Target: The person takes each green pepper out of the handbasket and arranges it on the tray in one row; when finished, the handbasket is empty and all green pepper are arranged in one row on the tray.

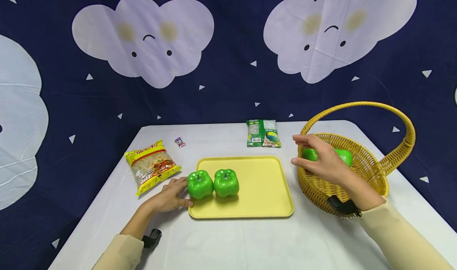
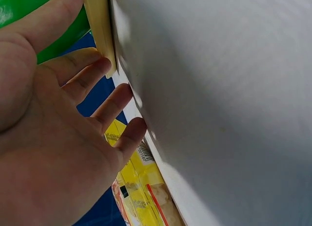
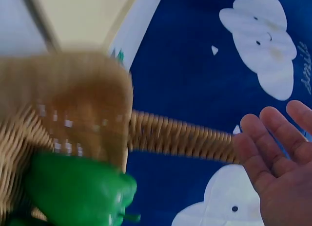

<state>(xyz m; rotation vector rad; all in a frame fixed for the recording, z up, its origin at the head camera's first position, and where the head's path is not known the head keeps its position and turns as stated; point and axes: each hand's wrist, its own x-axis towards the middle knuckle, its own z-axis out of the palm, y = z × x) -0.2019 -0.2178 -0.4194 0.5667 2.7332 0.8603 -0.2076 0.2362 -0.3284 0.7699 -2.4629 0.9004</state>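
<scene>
Two green bell peppers, a left one [image 1: 200, 184] and a right one [image 1: 226, 183], stand side by side on the left half of a yellow tray [image 1: 265, 186]. My left hand [image 1: 169, 196] is at the tray's left edge, beside the left pepper, its fingers spread and loosely bent. In the left wrist view its thumb lies near the green pepper [image 2: 73, 36] and tray edge. Over the wicker basket [image 1: 310, 196] on the right hovers my right hand [image 1: 323, 159], holding nothing, fingers extended. Green bell pepper [image 1: 344, 157] shows inside the basket, partly hidden by that hand.
A yellow food bag [image 1: 152, 166] lies left of the tray, with a small purple packet [image 1: 180, 142] behind it. At the back is a green snack bag [image 1: 263, 134]. The basket's tall handle [image 1: 364, 104] arches above the table's right side.
</scene>
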